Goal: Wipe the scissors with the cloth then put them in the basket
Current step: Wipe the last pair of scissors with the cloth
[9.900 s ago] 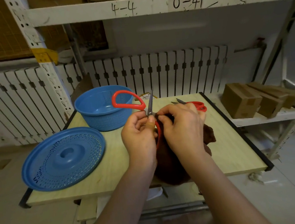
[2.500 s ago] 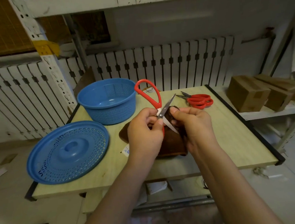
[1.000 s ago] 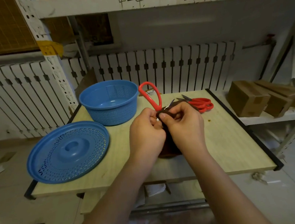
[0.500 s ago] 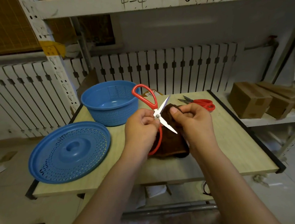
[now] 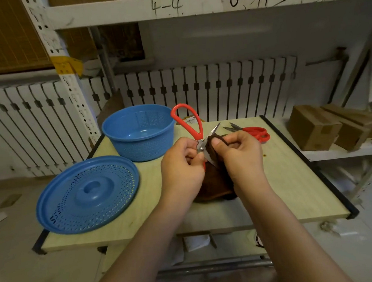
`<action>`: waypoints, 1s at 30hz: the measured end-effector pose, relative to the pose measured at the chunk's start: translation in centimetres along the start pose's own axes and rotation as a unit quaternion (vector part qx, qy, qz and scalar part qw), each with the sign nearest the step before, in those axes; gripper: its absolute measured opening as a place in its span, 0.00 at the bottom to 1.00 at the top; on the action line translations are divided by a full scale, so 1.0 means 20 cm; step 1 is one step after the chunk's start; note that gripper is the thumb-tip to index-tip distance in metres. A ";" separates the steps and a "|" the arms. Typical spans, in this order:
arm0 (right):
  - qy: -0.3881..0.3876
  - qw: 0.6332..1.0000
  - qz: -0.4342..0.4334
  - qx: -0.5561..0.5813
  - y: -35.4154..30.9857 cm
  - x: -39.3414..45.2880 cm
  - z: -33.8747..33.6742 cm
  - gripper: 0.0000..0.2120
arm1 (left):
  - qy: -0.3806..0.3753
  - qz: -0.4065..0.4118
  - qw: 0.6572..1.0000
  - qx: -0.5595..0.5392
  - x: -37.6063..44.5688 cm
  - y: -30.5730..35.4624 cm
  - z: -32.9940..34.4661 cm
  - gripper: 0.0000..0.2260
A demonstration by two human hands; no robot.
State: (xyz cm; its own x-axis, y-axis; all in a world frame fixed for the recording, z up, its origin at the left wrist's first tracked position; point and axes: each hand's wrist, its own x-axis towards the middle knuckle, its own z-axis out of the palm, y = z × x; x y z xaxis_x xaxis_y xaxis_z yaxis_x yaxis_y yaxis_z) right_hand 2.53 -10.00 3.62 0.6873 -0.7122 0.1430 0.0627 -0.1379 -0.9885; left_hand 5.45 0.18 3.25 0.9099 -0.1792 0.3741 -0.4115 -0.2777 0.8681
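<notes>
Fingers (image 5: 200, 156) of both hands around red-handled scissors (image 5: 199, 137) and brown cloth (image 5: 214, 176), beside blue basket (image 5: 139, 142) holding nothing.

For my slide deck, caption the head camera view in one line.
Left hand holds open red-handled scissors while right hand wipes a blade with dark brown cloth.

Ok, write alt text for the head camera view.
A person's left hand holds open red-handled scissors while the right hand pinches a dark brown cloth around one blade, above a pale wooden table. A blue plastic basket, its flat blue perforated lid and a second red-handled pair of scissors sit on the table.
</notes>
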 end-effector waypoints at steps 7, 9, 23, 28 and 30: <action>-0.054 0.997 -0.051 -0.015 -0.02 -0.01 -0.06 0.08 | -0.041 -0.106 0.990 -0.082 0.05 0.00 -0.02 0.12; -0.048 0.987 -0.108 -0.109 -0.04 -0.02 -0.04 0.10 | -0.032 -0.085 0.994 -0.060 0.04 0.00 0.00 0.13; -0.038 0.991 0.058 0.112 -0.02 0.00 -0.06 0.06 | -0.038 -0.072 0.994 -0.066 0.03 0.02 -0.01 0.11; -0.059 0.991 -0.091 -0.082 -0.03 0.00 -0.06 0.10 | -0.050 -0.125 0.988 -0.079 0.06 0.00 0.01 0.12; -0.038 0.984 -0.110 -0.131 -0.05 0.00 -0.04 0.12 | -0.029 -0.072 0.997 -0.024 0.04 0.01 0.03 0.12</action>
State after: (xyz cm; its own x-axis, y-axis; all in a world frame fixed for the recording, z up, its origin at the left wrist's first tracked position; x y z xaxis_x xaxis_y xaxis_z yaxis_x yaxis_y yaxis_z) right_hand 1.88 -10.39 4.59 0.7301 -0.5933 0.3389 0.0337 -0.4640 -0.8852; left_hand 6.09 -0.60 3.60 0.9542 -0.1962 0.2260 -0.2729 -0.2601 0.9262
